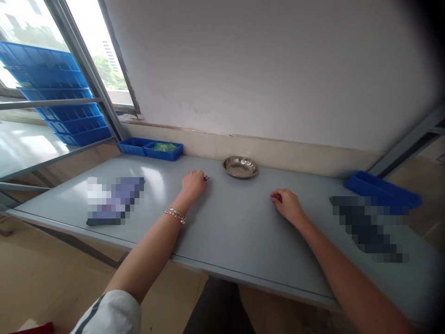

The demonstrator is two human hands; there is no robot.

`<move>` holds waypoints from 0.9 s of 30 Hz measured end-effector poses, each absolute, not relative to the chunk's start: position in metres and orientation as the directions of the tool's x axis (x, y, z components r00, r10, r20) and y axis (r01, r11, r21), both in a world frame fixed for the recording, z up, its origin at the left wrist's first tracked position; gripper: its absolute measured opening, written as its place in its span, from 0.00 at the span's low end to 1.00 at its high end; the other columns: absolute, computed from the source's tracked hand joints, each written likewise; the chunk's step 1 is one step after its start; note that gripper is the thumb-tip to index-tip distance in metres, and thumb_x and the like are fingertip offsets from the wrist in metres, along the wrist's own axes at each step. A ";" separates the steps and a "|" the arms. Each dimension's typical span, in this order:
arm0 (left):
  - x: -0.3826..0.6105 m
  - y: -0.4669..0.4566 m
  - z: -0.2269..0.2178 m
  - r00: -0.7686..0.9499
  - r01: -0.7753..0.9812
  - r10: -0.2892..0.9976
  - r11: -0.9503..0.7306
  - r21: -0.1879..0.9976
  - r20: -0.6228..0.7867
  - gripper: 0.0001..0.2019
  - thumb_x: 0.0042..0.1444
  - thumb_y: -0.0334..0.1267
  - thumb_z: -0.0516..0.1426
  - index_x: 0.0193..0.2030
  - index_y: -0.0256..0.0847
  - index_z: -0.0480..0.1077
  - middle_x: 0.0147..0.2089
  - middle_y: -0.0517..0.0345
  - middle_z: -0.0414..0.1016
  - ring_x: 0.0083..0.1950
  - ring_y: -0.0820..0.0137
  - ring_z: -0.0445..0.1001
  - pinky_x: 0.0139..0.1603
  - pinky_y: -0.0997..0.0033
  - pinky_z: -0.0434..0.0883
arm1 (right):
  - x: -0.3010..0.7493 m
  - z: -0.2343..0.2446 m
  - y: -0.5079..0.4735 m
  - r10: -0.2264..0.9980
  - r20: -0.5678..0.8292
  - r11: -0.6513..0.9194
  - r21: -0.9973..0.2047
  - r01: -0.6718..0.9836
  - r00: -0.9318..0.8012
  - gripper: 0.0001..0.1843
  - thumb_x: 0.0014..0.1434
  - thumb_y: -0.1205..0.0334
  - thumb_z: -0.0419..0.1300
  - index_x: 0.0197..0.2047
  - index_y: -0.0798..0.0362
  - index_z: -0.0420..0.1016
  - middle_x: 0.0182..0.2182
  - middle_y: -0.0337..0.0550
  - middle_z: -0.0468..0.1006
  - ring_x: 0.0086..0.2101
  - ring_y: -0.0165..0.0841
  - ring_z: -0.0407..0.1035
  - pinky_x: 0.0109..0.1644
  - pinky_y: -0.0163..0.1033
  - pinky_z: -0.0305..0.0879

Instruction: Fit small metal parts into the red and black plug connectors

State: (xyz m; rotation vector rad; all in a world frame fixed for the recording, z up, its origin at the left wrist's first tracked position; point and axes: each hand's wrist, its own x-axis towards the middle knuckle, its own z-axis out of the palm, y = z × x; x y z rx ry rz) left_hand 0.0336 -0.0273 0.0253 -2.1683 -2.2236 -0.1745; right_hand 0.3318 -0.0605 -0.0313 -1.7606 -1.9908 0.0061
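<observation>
My left hand (193,184) is a closed fist over the table, left of the steel dish. Out of its right side pokes a small red item with a metallic tip (206,178); most of it is hidden in the palm, so its kind does not show. Right of the dish and nearer to me, my right hand (288,204) has its fingers closed on a small dark red object (278,197), too small to name. The shallow round steel dish (240,174) stands between and beyond both hands, touched by neither.
Two blue bins (163,155) stand at the back left, one with green and clear packaging inside. Another blue bin (385,192) is at the right, by a blurred dark item (368,229). A blurred purplish item (118,202) lies left. Stacked blue crates (66,97) stand beyond the left end.
</observation>
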 end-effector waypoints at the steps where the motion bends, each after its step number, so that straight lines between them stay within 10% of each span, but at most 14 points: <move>1: 0.034 -0.027 0.025 -0.028 0.997 0.992 0.020 0.068 0.120 0.11 0.53 0.36 0.48 0.37 0.37 0.69 0.39 0.44 0.71 0.41 0.57 0.69 0.32 0.66 0.65 | 0.331 -0.031 -0.061 0.940 0.338 0.167 -0.316 0.934 -0.053 0.06 0.49 0.70 0.54 0.29 0.56 0.72 0.26 0.44 0.71 0.29 0.31 0.67 0.37 0.36 0.61; 15: 0.069 -0.042 0.019 0.521 0.751 0.787 -0.607 0.261 0.332 0.09 0.54 0.39 0.50 0.38 0.39 0.67 0.36 0.54 0.71 0.35 0.71 0.69 0.36 0.74 0.64 | 0.324 -0.022 -0.067 0.895 0.439 0.270 -0.383 0.883 -0.084 0.13 0.54 0.55 0.52 0.35 0.56 0.70 0.28 0.45 0.68 0.30 0.33 0.64 0.37 0.38 0.59; 27: 0.095 -0.068 0.019 0.681 0.519 0.624 -0.780 0.348 0.384 0.10 0.56 0.41 0.50 0.38 0.38 0.67 0.37 0.54 0.70 0.37 0.71 0.68 0.37 0.74 0.64 | 0.282 0.006 -0.104 0.752 0.598 0.497 -0.238 0.835 -0.276 0.19 0.58 0.49 0.46 0.35 0.51 0.72 0.32 0.45 0.68 0.36 0.36 0.59 0.39 0.42 0.54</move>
